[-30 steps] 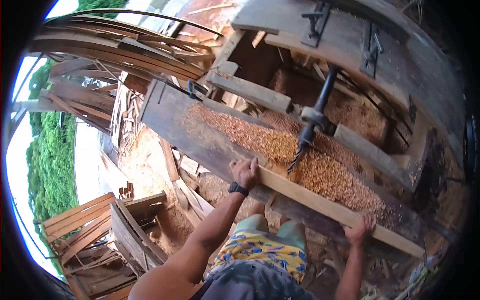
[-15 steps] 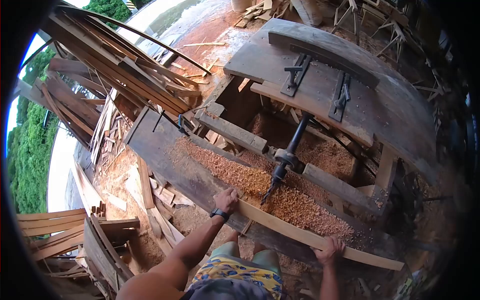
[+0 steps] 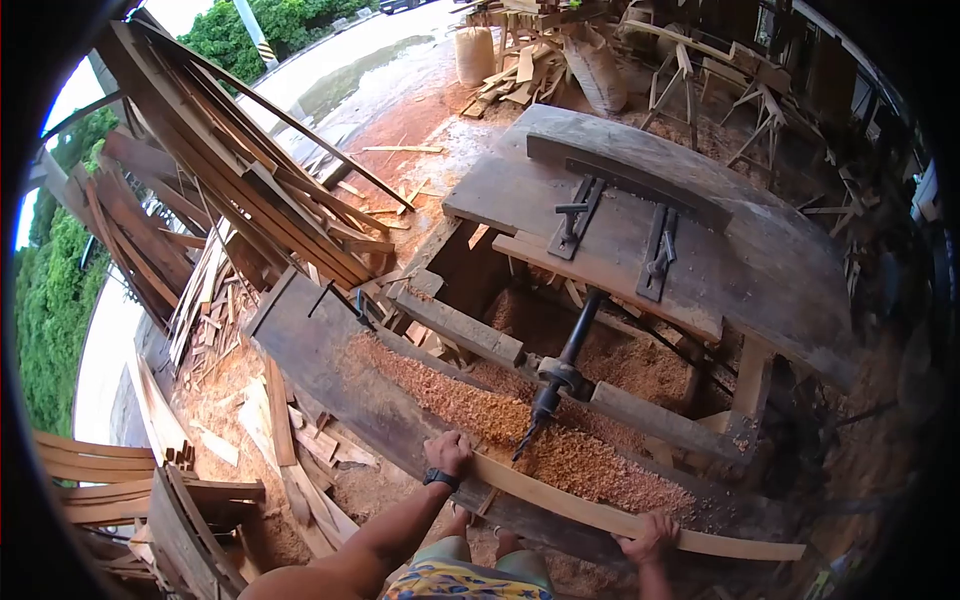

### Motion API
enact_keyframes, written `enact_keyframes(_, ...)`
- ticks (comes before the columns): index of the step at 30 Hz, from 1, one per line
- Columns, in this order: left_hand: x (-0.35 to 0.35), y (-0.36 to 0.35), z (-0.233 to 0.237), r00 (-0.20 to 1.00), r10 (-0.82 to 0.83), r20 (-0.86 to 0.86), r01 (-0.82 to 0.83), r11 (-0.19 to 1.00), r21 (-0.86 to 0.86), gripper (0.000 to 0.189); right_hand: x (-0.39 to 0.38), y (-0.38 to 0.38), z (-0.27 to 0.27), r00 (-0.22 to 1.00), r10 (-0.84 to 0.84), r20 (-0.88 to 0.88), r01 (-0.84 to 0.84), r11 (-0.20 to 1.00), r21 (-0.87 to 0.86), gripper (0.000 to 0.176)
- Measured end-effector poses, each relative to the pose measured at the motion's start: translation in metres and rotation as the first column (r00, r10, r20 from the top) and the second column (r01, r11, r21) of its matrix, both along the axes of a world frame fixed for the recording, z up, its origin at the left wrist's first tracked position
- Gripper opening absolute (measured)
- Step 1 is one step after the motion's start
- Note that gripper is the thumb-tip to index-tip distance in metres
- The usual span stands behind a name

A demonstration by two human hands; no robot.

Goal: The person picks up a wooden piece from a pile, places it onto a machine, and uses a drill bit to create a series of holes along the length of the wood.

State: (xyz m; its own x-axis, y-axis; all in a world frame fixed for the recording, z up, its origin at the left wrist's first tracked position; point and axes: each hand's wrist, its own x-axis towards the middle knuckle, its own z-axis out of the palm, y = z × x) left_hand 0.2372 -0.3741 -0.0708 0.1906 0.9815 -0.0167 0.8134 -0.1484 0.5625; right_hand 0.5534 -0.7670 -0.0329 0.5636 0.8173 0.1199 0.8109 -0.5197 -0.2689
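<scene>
A long pale wooden board (image 3: 590,512) lies along the near side of the dark work table (image 3: 320,335). My left hand (image 3: 449,453), with a watch on its wrist, is closed around the board's left end. Farther right, my right hand (image 3: 648,540) grips the same board, its thumb side over the near edge. Just beyond the board, a drill bit (image 3: 524,440) in a black chuck (image 3: 545,402) points down toward me. A small gap seems to separate the bit's tip from the board. Loose wood chips (image 3: 590,465) are heaped around and under the bit.
Beyond the spindle stands a wide wooden machine table (image 3: 640,225) with clamps on slotted plates. Long planks (image 3: 235,170) lean at the upper left. Stacked boards (image 3: 105,465) lie at the lower left, and offcuts (image 3: 315,440) litter the floor.
The view has tilted up, so more of the yard shows and the machine sits lower. Both hands stay on the board, which keeps about the same place beside the bit.
</scene>
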Motion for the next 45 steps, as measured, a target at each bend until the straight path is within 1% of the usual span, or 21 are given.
enact_keyframes(6, -0.004, 0.001, -0.015, 1.0, -0.006, 0.019, 0.005, 0.999, 0.04, 0.03, 0.0, 0.0, 0.004, 1.0, -0.026, 0.006, 0.026, 0.999, 0.026, 0.07)
enact_keyframes(9, -0.003, 0.003, -0.011, 1.0, -0.003, -0.016, 0.003, 1.0, -0.004, 0.032, 0.007, -0.011, 0.01, 0.999, 0.034, 0.01, -0.033, 0.995, -0.091, 0.06)
enact_keyframes(11, -0.003, 0.008, -0.011, 1.0, -0.015, -0.01, 0.015, 1.0, 0.004, 0.033, 0.0, -0.002, 0.023, 0.999, 0.024, 0.042, -0.023, 0.999, -0.033, 0.057)
enact_keyframes(13, -0.002, 0.007, -0.005, 0.995, -0.02, -0.094, 0.013, 0.998, -0.069, 0.035, -0.004, 0.001, 0.033, 0.997, 0.014, 0.078, -0.015, 1.0, 0.011, 0.055)
enact_keyframes(15, 0.0, 0.007, -0.001, 0.996, -0.03, -0.081, 0.024, 0.997, -0.072, 0.035, -0.003, -0.001, 0.041, 0.994, 0.02, 0.109, -0.012, 0.997, -0.079, 0.053)
enact_keyframes(18, 0.001, 0.007, 0.0, 0.996, -0.029, -0.081, 0.021, 0.995, -0.093, 0.036, 0.002, -0.002, 0.031, 0.999, 0.032, 0.03, -0.031, 0.999, -0.033, 0.054)
enact_keyframes(22, 0.002, 0.011, 0.005, 0.997, -0.027, -0.078, 0.02, 0.995, -0.097, 0.035, -0.003, -0.003, 0.017, 0.995, 0.052, 0.086, -0.053, 0.999, 0.003, 0.057)
enact_keyframes(23, 0.001, 0.009, 0.004, 0.995, -0.024, -0.094, 0.013, 0.993, -0.119, 0.034, 0.002, 0.0, 0.005, 0.999, 0.029, 0.022, -0.029, 0.999, 0.022, 0.062)
enact_keyframes(24, 0.001, 0.01, 0.009, 0.999, -0.003, -0.045, -0.003, 0.992, -0.125, 0.032, 0.003, 0.0, -0.005, 0.999, 0.006, -0.048, -0.005, 1.0, 0.027, 0.068)
enact_keyframes(25, -0.003, 0.01, -0.016, 0.997, 0.021, -0.076, -0.024, 0.999, -0.039, 0.03, 0.003, 0.0, -0.007, 1.0, 0.005, 0.0, -0.005, 0.999, 0.054, 0.068)
enact_keyframes(26, -0.003, 0.008, -0.019, 0.996, 0.051, -0.073, -0.056, 0.996, -0.064, 0.029, 0.001, 0.006, 0.006, 0.999, 0.007, 0.031, -0.009, 0.999, 0.053, 0.069)
enact_keyframes(27, -0.001, 0.002, 0.005, 0.997, -0.044, -0.063, 0.043, 0.999, -0.008, 0.03, -0.001, 0.007, 0.014, 1.0, -0.02, -0.011, 0.02, 1.0, -0.021, 0.068)
enact_keyframes(28, -0.004, 0.005, 0.001, 0.996, -0.045, -0.08, 0.041, 0.998, -0.055, 0.026, -0.001, 0.007, 0.014, 1.0, -0.016, -0.015, 0.016, 0.999, -0.047, 0.069)
enact_keyframes(29, -0.001, 0.007, 0.001, 0.986, 0.017, -0.165, -0.034, 0.994, -0.1, 0.026, -0.001, 0.006, 0.012, 1.0, 0.001, -0.018, -0.001, 0.999, -0.032, 0.067)
enact_keyframes(30, -0.008, 0.008, -0.016, 0.983, -0.032, -0.183, 0.027, 0.999, -0.032, 0.032, -0.003, 0.007, 0.016, 0.997, -0.027, -0.07, 0.022, 0.997, -0.071, 0.066)
enact_keyframes(31, -0.01, 0.007, -0.014, 0.975, -0.148, -0.168, 0.165, 0.982, 0.092, 0.04, -0.004, 0.012, 0.023, 0.996, -0.024, -0.089, 0.016, 0.996, -0.087, 0.067)
enact_keyframes(33, 0.006, 0.002, 0.013, 0.995, 0.058, -0.077, -0.055, 0.998, 0.035, 0.041, -0.008, 0.006, 0.023, 0.995, -0.037, -0.09, 0.028, 0.995, -0.1, 0.068)
enact_keyframes(35, -0.008, 0.006, -0.011, 0.999, 0.003, -0.048, -0.001, 0.999, 0.048, 0.043, -0.004, 0.009, 0.017, 0.994, -0.051, -0.099, 0.039, 0.992, -0.116, 0.068)
enact_keyframes(40, -0.009, 0.001, -0.002, 0.996, -0.055, -0.076, 0.057, 0.998, 0.033, 0.041, 0.0, 0.006, 0.012, 0.997, -0.019, -0.076, 0.011, 0.995, -0.099, 0.067)
enact_keyframes(42, -0.002, 0.002, 0.008, 0.998, 0.05, 0.022, -0.049, 0.998, -0.05, 0.038, 0.0, 0.009, 0.015, 0.996, -0.033, -0.088, 0.025, 0.995, -0.094, 0.066)
enact_keyframes(45, 0.004, 0.0, 0.018, 0.996, 0.068, 0.058, -0.062, 0.994, -0.091, 0.037, 0.001, 0.012, 0.02, 0.992, -0.029, -0.125, 0.015, 0.994, -0.112, 0.065)
